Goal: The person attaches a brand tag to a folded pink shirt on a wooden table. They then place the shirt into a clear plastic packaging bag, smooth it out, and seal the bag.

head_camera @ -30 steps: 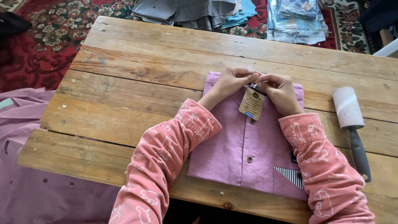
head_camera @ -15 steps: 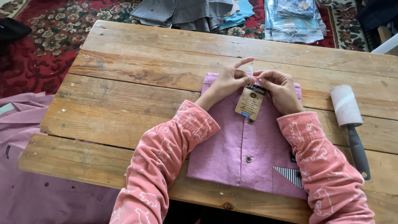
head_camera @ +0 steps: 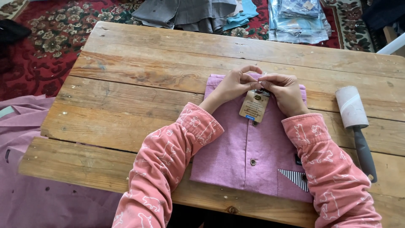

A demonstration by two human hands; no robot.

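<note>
On the wooden bench, my left hand and right hand pinch the brown tag at the folded pink shirt's collar; best fastened with fabric flat.

One folded pink shirt is seen on one wooden table. Two buttons are counted on the shirt's front, and one brown paper tag is found at its collar. Two hands are counted, the left hand and the right hand. One lint roller is seen at the right. Two heaps of folded clothes are counted beyond the table's far edge.
</note>
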